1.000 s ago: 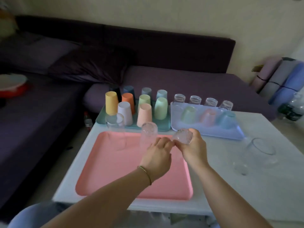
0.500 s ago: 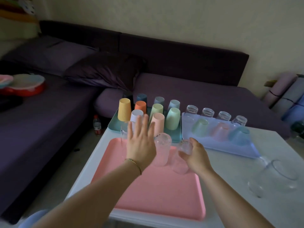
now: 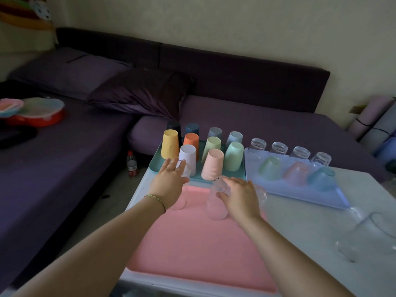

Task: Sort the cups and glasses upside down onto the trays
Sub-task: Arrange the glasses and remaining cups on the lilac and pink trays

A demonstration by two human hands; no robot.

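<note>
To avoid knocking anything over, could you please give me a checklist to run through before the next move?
1. Left hand free: ok; fingers straight, over the left glass.
2. Right hand free: cannot tell; it sits between the middle glass and the right glass, thumb against the middle one.
3. Middle glass standing on the pink tray: ok.
4. Room on the pink tray: ok; its near half is bare.
5. All glasses sorted: not ok; a big glass lies on the table at the right.
</note>
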